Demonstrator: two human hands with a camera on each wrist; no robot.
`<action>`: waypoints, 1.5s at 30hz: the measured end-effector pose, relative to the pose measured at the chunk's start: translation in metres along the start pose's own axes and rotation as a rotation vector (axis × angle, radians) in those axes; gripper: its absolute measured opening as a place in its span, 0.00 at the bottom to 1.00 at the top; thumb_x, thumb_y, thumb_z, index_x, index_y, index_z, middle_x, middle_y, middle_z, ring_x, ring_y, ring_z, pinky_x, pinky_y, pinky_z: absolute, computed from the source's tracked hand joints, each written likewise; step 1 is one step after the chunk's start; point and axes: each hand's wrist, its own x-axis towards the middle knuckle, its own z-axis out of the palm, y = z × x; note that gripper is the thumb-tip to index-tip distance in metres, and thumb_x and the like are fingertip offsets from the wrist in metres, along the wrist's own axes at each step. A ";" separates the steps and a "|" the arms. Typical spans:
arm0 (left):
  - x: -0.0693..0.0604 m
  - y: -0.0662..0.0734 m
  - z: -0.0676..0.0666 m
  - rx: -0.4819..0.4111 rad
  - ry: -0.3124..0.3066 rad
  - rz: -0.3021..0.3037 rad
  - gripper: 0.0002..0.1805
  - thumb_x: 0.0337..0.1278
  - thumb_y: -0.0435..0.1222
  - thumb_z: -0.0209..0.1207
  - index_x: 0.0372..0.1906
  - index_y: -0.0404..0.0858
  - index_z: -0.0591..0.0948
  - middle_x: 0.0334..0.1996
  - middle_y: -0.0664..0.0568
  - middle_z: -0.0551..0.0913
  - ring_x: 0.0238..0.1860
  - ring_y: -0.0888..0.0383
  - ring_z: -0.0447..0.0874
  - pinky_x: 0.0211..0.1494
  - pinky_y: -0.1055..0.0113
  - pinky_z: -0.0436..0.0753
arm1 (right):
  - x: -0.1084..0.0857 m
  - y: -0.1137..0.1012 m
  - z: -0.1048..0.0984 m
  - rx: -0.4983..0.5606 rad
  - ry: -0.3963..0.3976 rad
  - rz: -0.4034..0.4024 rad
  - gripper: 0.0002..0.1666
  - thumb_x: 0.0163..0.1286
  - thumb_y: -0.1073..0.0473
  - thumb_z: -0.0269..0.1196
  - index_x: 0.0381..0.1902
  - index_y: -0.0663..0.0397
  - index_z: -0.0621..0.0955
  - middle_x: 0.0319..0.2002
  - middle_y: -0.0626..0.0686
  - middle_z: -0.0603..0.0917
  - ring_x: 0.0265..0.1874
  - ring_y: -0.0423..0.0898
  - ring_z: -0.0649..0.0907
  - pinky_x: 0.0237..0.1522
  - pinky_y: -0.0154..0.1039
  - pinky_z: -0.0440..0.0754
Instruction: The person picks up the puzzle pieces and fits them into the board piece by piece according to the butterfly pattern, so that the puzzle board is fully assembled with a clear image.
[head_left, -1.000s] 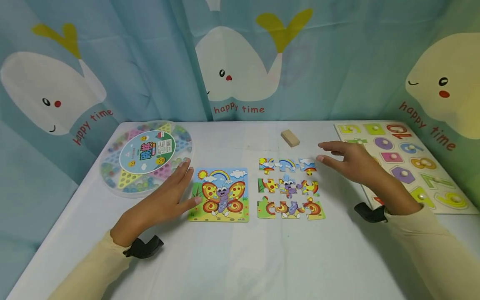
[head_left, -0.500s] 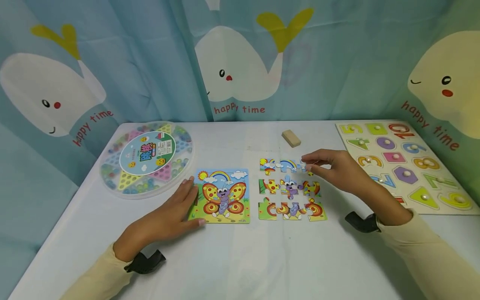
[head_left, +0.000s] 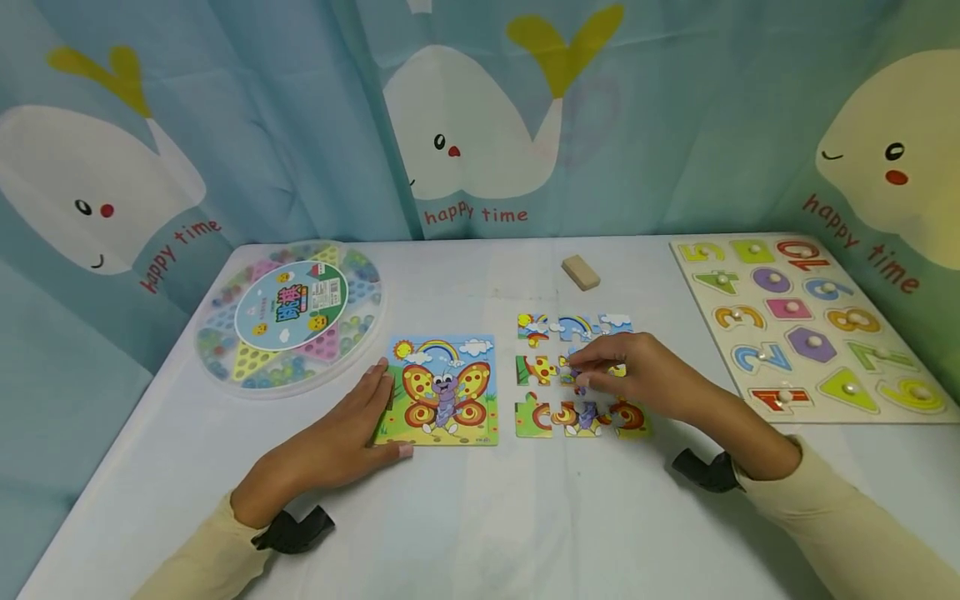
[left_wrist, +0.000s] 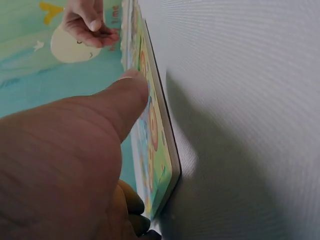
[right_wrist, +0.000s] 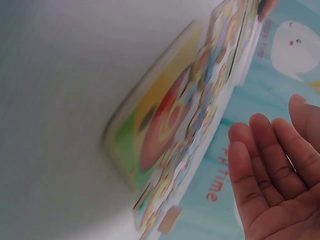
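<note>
On the white, cloth-covered worktop (head_left: 480, 525), brightly printed, knobbed jigsaw pieces (head_left: 581, 419) lay in three spaced rows just right of the square, butterfly-printed board (head_left: 450, 392); the right hand (head_left: 641, 375) hung over the middle row, fingers loosely bent, thumb apart, no piece in hold. The left hand (head_left: 326, 446) lay at the board's left edge, fingers nearly straight, thumb by the lower edge, gripping nothing. Pieces seemed light, thin and stiff, probably slick-faced, knobs the weak spots: best pinched across opposite sides, clear of those.
</note>
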 end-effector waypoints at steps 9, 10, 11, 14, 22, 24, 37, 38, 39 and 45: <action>0.000 -0.001 0.002 0.052 -0.002 0.027 0.56 0.60 0.61 0.57 0.76 0.29 0.45 0.77 0.42 0.33 0.76 0.44 0.32 0.74 0.45 0.47 | -0.002 -0.013 0.006 0.035 -0.038 -0.035 0.13 0.63 0.64 0.69 0.46 0.58 0.86 0.43 0.49 0.87 0.38 0.40 0.82 0.35 0.35 0.81; 0.000 -0.001 0.003 0.059 0.001 0.028 0.56 0.60 0.61 0.57 0.76 0.29 0.45 0.77 0.41 0.33 0.76 0.43 0.32 0.74 0.45 0.46 | -0.001 -0.013 0.007 0.042 -0.044 -0.040 0.13 0.63 0.64 0.69 0.46 0.59 0.86 0.43 0.49 0.87 0.37 0.39 0.82 0.35 0.35 0.81; 0.000 -0.001 0.003 0.067 0.005 0.029 0.56 0.60 0.60 0.57 0.76 0.29 0.45 0.77 0.41 0.33 0.76 0.43 0.32 0.74 0.44 0.46 | -0.001 -0.013 0.007 0.047 -0.046 -0.048 0.13 0.63 0.65 0.69 0.46 0.59 0.86 0.43 0.49 0.87 0.37 0.39 0.82 0.34 0.35 0.81; 0.000 -0.002 0.003 0.078 0.014 0.028 0.56 0.60 0.60 0.57 0.76 0.29 0.45 0.77 0.41 0.34 0.76 0.43 0.32 0.74 0.44 0.45 | 0.000 -0.012 0.007 0.044 -0.037 -0.059 0.13 0.62 0.66 0.69 0.45 0.60 0.86 0.42 0.50 0.87 0.34 0.39 0.82 0.32 0.36 0.81; 0.001 -0.003 0.001 0.097 0.028 0.047 0.53 0.62 0.58 0.57 0.76 0.28 0.47 0.77 0.41 0.37 0.76 0.43 0.35 0.74 0.45 0.48 | 0.003 -0.013 0.011 0.063 -0.102 -0.017 0.14 0.63 0.66 0.68 0.48 0.58 0.85 0.45 0.49 0.86 0.39 0.41 0.82 0.38 0.37 0.82; 0.000 -0.004 0.000 0.099 0.035 0.050 0.52 0.62 0.57 0.58 0.75 0.28 0.48 0.77 0.40 0.38 0.76 0.43 0.36 0.74 0.45 0.49 | 0.005 -0.016 0.014 0.066 -0.143 -0.001 0.15 0.64 0.64 0.68 0.50 0.57 0.85 0.46 0.49 0.85 0.42 0.42 0.82 0.41 0.38 0.82; 0.000 -0.004 0.003 0.064 0.006 0.016 0.51 0.64 0.53 0.58 0.75 0.27 0.47 0.77 0.39 0.37 0.76 0.41 0.32 0.72 0.39 0.39 | 0.011 -0.031 0.031 0.061 -0.225 0.040 0.19 0.63 0.59 0.69 0.51 0.60 0.84 0.47 0.49 0.84 0.44 0.46 0.81 0.40 0.35 0.81; 0.000 -0.004 0.004 0.060 0.001 0.015 0.50 0.65 0.53 0.57 0.75 0.26 0.46 0.77 0.38 0.36 0.76 0.41 0.31 0.72 0.39 0.38 | 0.011 -0.031 0.032 0.052 -0.218 0.049 0.20 0.63 0.59 0.70 0.51 0.61 0.84 0.46 0.48 0.84 0.44 0.46 0.81 0.39 0.35 0.81; 0.000 -0.004 0.004 0.057 -0.003 0.010 0.50 0.65 0.53 0.57 0.75 0.27 0.46 0.77 0.39 0.36 0.76 0.41 0.31 0.72 0.39 0.38 | 0.012 -0.031 0.032 0.044 -0.211 0.057 0.20 0.63 0.58 0.70 0.51 0.61 0.84 0.46 0.48 0.84 0.43 0.45 0.81 0.39 0.35 0.80; -0.002 -0.005 0.005 0.026 0.012 0.010 0.51 0.64 0.54 0.57 0.75 0.28 0.46 0.77 0.41 0.36 0.76 0.43 0.30 0.72 0.40 0.37 | 0.014 -0.031 0.036 0.051 -0.213 0.092 0.20 0.62 0.60 0.70 0.51 0.62 0.83 0.44 0.47 0.84 0.40 0.42 0.81 0.37 0.34 0.81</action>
